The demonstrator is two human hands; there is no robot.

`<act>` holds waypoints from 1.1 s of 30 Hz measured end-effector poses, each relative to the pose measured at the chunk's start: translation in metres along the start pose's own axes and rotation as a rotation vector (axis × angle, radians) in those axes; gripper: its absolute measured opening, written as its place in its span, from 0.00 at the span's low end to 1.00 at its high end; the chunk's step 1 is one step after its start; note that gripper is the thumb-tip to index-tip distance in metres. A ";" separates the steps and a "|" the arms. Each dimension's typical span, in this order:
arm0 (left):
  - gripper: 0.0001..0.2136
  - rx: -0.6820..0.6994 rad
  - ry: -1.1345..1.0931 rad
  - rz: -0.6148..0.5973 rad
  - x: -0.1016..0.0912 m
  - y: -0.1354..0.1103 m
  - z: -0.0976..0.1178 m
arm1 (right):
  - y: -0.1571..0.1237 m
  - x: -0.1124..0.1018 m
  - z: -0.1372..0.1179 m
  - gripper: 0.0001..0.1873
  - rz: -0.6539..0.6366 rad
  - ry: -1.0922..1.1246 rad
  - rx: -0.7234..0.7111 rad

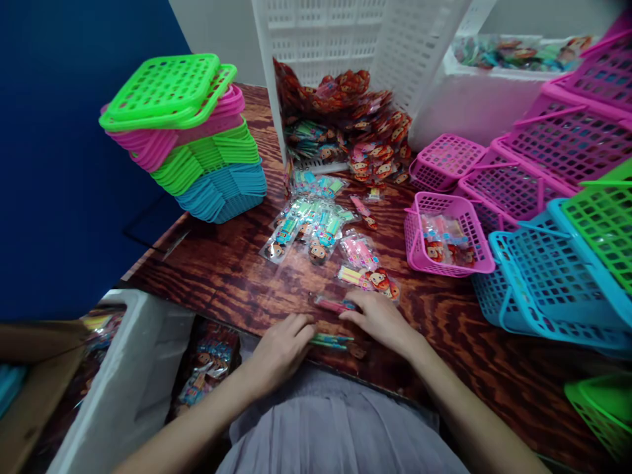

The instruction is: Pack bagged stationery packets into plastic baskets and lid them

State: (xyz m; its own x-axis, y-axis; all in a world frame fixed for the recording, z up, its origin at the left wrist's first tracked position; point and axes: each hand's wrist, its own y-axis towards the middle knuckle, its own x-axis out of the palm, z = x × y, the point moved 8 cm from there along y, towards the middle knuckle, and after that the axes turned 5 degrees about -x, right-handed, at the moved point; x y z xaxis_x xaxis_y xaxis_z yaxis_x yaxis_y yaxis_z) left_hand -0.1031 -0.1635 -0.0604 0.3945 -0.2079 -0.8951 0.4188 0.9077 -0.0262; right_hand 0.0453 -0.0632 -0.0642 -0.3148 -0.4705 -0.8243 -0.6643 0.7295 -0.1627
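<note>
At the front edge of the table, my left hand [284,345] is closed on the left end of a few thin green and blue packets [332,341]. They stick out to the right from under its fingers. My right hand [379,320] has its thumb and fingers closed around the right end of a slim pink packet [332,304]. Just beyond it lies a clear packet [368,279] with a red-haired cartoon figure and yellow sticks. Farther back, flat clear packets [316,220] with blue-green contents and cartoon figures overlap in a pile.
A white crate [326,36] on its side spills figure packets [355,125]. Stacked baskets [222,184] stand at left. A pink basket [449,263] holding packets is at right, beside pink, blue and green baskets [543,276]. A white foam box [111,375] sits below left.
</note>
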 end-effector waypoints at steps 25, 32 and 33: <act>0.10 0.011 0.196 0.069 -0.002 -0.003 0.016 | -0.022 0.006 0.007 0.10 0.212 0.157 0.062; 0.07 0.113 0.215 0.083 -0.006 0.010 0.018 | -0.032 0.011 -0.028 0.14 -0.072 -0.054 -0.140; 0.08 0.110 0.205 0.056 -0.004 0.010 0.016 | -0.035 0.011 -0.023 0.18 -0.082 -0.007 -0.132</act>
State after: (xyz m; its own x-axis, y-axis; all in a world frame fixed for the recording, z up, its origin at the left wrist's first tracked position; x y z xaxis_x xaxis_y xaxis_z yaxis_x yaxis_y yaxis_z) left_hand -0.0875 -0.1592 -0.0496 0.2506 -0.0696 -0.9656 0.4918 0.8683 0.0650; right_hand 0.0494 -0.1052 -0.0545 -0.2515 -0.5218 -0.8151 -0.7709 0.6172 -0.1573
